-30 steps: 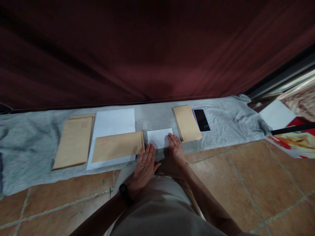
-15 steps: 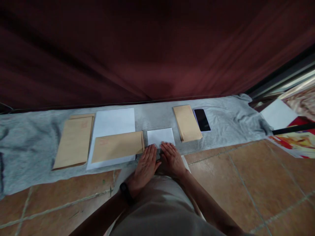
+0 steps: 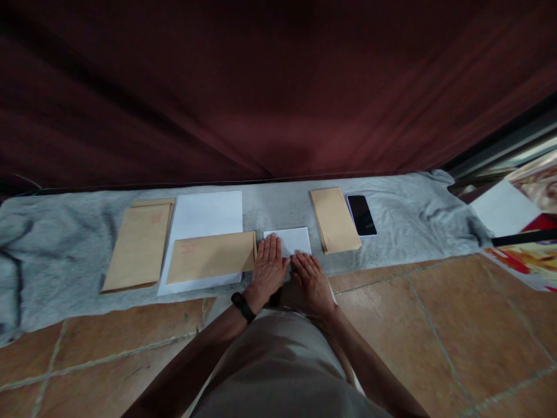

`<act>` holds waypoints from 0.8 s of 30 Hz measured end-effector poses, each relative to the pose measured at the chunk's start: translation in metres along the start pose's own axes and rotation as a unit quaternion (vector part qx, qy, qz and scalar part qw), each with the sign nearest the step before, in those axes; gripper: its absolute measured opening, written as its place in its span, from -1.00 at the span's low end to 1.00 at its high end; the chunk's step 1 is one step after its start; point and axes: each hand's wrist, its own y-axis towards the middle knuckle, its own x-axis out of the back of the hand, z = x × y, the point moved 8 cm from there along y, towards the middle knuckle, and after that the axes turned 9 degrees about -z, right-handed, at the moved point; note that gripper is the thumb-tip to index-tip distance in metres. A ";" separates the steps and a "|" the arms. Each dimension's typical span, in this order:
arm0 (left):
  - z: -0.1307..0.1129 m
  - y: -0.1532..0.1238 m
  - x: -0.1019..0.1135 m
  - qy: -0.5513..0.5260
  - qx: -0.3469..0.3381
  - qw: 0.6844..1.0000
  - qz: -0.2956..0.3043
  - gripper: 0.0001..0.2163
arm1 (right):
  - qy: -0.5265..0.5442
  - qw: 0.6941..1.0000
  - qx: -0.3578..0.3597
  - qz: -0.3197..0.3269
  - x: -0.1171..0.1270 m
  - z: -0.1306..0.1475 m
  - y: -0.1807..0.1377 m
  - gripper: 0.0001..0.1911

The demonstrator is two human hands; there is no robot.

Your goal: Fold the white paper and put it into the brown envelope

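Note:
My left hand (image 3: 268, 266) lies flat with fingers stretched out on the left part of a small folded white paper (image 3: 296, 239) on a grey cloth (image 3: 56, 226). My right hand (image 3: 312, 280) rests flat beside it, fingertips on the paper's near edge. A black band sits on my left wrist. Left of the hands a brown envelope (image 3: 211, 256) lies across a large white sheet (image 3: 209, 213). Right of the paper is a stack of brown envelopes (image 3: 334, 219).
A black phone (image 3: 361, 214) lies right of the envelope stack. Another brown envelope pile (image 3: 140, 246) sits at the left. A dark red curtain (image 3: 261, 87) hangs behind the cloth. Terracotta floor tiles (image 3: 435, 325) lie in front; a white sheet (image 3: 500, 206) and colourful prints lie at far right.
My left hand slid forward onto the white paper. My right hand drew back from the paper's right edge toward its near edge, beside the left hand.

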 end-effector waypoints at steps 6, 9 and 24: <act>0.005 0.008 -0.004 0.003 0.009 1.000 0.004 -0.40 | -0.005 1.000 -0.020 -0.013 0.003 -0.011 -0.004 -0.46; 0.004 0.009 -0.004 0.004 0.008 1.000 0.008 -0.38 | -0.007 0.999 -0.030 -0.017 0.006 -0.017 -0.006 -0.47; 0.005 0.007 -0.007 0.001 0.010 1.000 0.002 -0.37 | -0.010 0.999 -0.035 -0.023 -0.010 -0.015 0.036 -0.49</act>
